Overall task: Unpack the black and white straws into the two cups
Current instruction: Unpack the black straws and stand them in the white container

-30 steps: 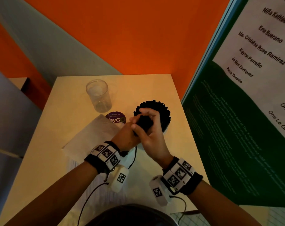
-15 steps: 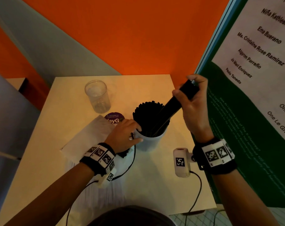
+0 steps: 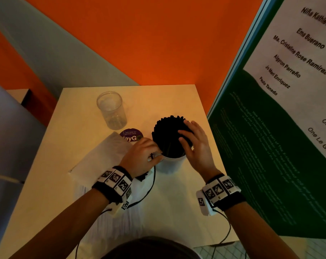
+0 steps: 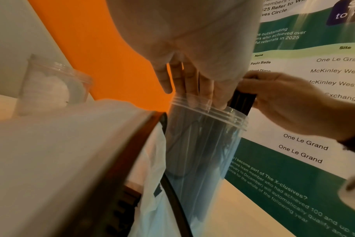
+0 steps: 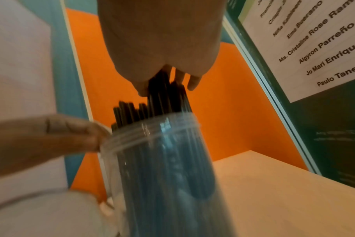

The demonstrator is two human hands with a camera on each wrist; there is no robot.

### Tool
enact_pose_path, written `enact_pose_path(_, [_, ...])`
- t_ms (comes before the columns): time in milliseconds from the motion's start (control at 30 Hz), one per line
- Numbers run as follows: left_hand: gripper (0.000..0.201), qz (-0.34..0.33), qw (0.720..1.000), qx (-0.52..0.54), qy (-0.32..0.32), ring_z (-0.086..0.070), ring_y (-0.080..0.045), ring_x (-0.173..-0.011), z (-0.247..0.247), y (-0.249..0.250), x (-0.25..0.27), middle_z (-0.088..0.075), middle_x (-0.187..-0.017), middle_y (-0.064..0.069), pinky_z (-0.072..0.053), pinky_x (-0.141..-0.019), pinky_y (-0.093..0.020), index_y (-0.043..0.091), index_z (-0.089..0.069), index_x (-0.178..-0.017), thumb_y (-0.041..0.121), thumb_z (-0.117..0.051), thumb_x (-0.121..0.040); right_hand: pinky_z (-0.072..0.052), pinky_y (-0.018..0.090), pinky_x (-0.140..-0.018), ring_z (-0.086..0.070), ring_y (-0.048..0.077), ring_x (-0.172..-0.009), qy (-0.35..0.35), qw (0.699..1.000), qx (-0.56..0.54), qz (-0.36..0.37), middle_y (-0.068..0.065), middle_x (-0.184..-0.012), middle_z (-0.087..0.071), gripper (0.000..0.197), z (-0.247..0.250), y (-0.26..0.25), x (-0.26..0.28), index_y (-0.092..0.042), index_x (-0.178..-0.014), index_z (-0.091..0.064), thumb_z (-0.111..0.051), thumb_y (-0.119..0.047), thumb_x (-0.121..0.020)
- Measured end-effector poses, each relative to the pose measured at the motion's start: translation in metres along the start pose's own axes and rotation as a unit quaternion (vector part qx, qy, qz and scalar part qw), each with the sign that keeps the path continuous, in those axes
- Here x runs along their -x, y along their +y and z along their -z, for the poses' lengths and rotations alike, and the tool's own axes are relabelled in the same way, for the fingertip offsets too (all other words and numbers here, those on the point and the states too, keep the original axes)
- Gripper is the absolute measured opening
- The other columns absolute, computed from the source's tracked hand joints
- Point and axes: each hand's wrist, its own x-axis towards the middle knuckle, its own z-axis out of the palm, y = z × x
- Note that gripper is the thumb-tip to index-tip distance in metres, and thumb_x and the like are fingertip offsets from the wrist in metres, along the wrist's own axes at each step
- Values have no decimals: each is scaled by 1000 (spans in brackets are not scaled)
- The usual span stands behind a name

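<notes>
A clear cup packed with black straws stands mid-table. My left hand pinches its near-left rim. My right hand lies over the straw tops on the right side, fingers nearly straight, thumb beside a slightly raised bunch. An empty clear cup stands at the back left. A white ribbed pack, seemingly the white straws, lies under my left forearm.
A crumpled clear wrapper lies left of the hands, next to a purple round sticker. An orange wall closes the back of the table; a green and white poster board stands along its right edge.
The right hand, which held a bunch of black straws slanted up to the right of the cup, has come down; the straws now stand in the cup under its fingers.
</notes>
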Motion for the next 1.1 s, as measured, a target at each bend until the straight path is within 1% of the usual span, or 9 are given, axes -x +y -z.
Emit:
enact_pose_path(167, [16,8,999,33,13,-54,-19,-95,-1,0,1,-65,-93,1,-40,-86,-25,10,-71,-84,26,-73,-83,-19,50,-118,-7,22,-149,-65,998,-22,6,-1,-159,-17,57,-1,14,13,-22,-149,-29,-36,-48,-99])
enact_pose_path(367, [42,78,978,167,97,-48,-9,-85,-1,-13,5,-46,-95,4,-40,-74,-18,19,-44,-92,41,-75,-73,-6,40,-121,11,4,-147,-174,952,-189,-163,-19,-159,15,123,13,36,11,-40,-148,15,-65,-77,-63])
enact_pose_path(467, [91,169,964,196,62,-42,-13,-108,-6,-21,-6,-36,-118,4,-40,-92,-26,18,-34,-119,43,-91,-52,-6,49,-122,16,9,-147,-266,923,-169,-221,-11,-159,18,138,11,47,2,-36,-149,17,-75,-70,-53])
enact_pose_path(600, [146,237,927,286,-52,-13,0,-136,-5,-23,-35,-8,-143,21,-21,-113,-34,34,-1,-147,52,-92,-35,-5,52,-121,14,18,-148,-309,905,-177,-230,-2,-161,15,139,7,49,-17,-35,-150,13,-82,-59,-51])
enact_pose_path(733, [145,220,904,356,-83,-20,-9,-142,-3,-17,-60,-12,-153,22,-28,-115,-43,45,0,-146,40,-96,-37,-7,55,-120,4,19,-149,-318,908,-193,-191,-4,-161,-2,123,0,42,-39,-51,-143,1,-89,-37,-60])
enact_pose_path(800, [135,189,906,365,-97,-30,-8,-138,-2,-16,-66,-29,-148,14,-34,-113,-39,42,-9,-145,37,-95,-41,-16,53,-119,-15,17,-147,-307,912,-212,-172,-8,-155,-22,117,-3,37,-46,-41,-145,-9,-90,-29,-61])
enact_pose_path(933, [110,179,883,430,-54,-50,3,-117,1,-18,-65,-48,-131,10,-51,-88,-20,42,-30,-138,27,-94,-49,-43,20,-102,-42,-7,-126,-246,909,-290,-173,-22,-134,-41,101,0,38,-43,-35,-143,-26,-88,-21,-65])
enact_pose_path(1000, [106,191,871,449,-46,-55,6,-109,2,-21,-64,-49,-127,8,-51,-79,-14,43,-32,-135,26,-93,-50,-45,15,-97,-45,-2,-124,-236,901,-309,-193,-16,-134,-43,99,1,41,-41,-37,-142,-29,-88,-22,-64])
enact_pose_path(1100, [116,195,880,423,-90,-45,12,-117,3,-26,-67,-36,-137,21,-46,-83,-7,42,-21,-141,18,-92,-53,-39,16,-104,-34,5,-134,-267,894,-290,-212,-10,-146,-34,107,0,44,-38,-32,-147,-22,-88,-19,-64])
